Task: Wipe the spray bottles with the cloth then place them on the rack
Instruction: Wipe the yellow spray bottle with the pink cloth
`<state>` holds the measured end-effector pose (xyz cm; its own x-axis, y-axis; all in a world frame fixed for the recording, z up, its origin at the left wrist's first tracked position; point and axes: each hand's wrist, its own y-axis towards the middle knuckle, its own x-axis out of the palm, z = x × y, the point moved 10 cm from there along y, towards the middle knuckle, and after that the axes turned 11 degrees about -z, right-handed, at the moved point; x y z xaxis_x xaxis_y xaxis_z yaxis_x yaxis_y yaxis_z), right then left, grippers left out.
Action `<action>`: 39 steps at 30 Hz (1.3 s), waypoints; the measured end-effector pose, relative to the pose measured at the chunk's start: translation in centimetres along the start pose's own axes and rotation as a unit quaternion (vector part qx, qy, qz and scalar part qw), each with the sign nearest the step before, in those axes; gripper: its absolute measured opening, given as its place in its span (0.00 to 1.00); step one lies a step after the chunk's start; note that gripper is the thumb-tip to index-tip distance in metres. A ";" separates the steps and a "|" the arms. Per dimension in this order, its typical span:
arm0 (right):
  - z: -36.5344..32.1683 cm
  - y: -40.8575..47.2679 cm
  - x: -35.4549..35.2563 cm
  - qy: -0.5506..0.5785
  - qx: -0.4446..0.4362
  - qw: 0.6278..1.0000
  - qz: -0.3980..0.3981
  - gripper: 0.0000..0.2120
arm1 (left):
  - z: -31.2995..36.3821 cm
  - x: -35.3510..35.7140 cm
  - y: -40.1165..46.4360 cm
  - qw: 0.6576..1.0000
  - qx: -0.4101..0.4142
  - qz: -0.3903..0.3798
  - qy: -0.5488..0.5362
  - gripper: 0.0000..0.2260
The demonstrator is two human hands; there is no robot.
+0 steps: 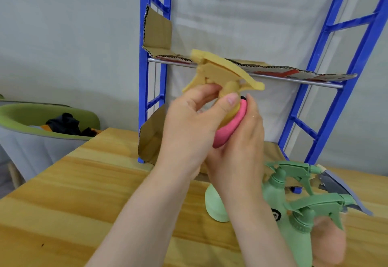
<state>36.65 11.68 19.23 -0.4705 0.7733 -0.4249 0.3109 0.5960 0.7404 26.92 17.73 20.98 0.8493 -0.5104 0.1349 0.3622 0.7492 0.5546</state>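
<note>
A rack (pixel 327 90) stands at the back of the table (pixel 84 193), cardboard (pixel 273 70) lying on its shelf. Before it, both hands, the left hand (pixel 189 124) and the right hand (pixel 241 140), hold a spray bottle (pixel 220 73) with a cloth (pixel 228 126) between them. Two more bottles (pixel 279 193), perhaps three, stand at the right. A chair (pixel 42 124) sits left, behind the table.

The hands hide most of the yellow bottle's body (pixel 230 115), perhaps.

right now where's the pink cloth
In the head view it sits mid-frame, above the table: the pink cloth is pressed by the right hand against the yellow spray bottle held in the left hand.
</note>
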 end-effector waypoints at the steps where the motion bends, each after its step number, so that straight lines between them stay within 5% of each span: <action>1: 0.4 0.1 -0.3 0.016 0.007 1.000 0.011 0.38 | 0.0 0.8 0.0 0.999 -0.008 -0.032 0.024 0.11; 5: 1.8 0.3 -1.3 0.072 0.040 0.996 0.044 0.20 | 0.4 2.8 -0.3 0.986 -0.010 -0.105 0.132 0.14; 10: 2.9 0.3 -3.2 0.127 0.084 0.986 0.075 0.14 | -0.5 3.9 -0.8 0.973 -0.055 -0.165 0.154 0.13; 14: 4.0 0.6 -2.9 0.135 0.122 0.983 0.039 0.11 | -1.0 4.5 -1.5 0.951 -0.100 -0.216 0.197 0.10; 18: 3.8 0.8 -2.6 0.148 0.125 0.981 0.012 0.11 | -0.1 4.4 -2.3 0.911 -0.102 -0.266 0.298 0.18; 28: 2.8 0.9 -1.8 0.182 0.120 0.976 -0.024 0.10 | 2.2 3.0 -2.5 0.894 -0.046 -0.225 0.385 0.19; 34: 2.5 0.8 -3.6 0.160 0.107 0.981 0.031 0.14 | 1.2 4.4 -1.3 0.966 0.008 -0.171 0.196 0.16; 39: 0.9 0.6 -3.3 0.079 0.067 0.994 0.039 0.26 | 1.8 3.5 -0.9 0.985 0.041 -0.165 0.025 0.20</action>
<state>39.14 9.69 20.58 -0.5614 0.7807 -0.2743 0.4530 0.5674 0.6877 28.91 14.50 22.42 0.7084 -0.6982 -0.1032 0.5917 0.5079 0.6260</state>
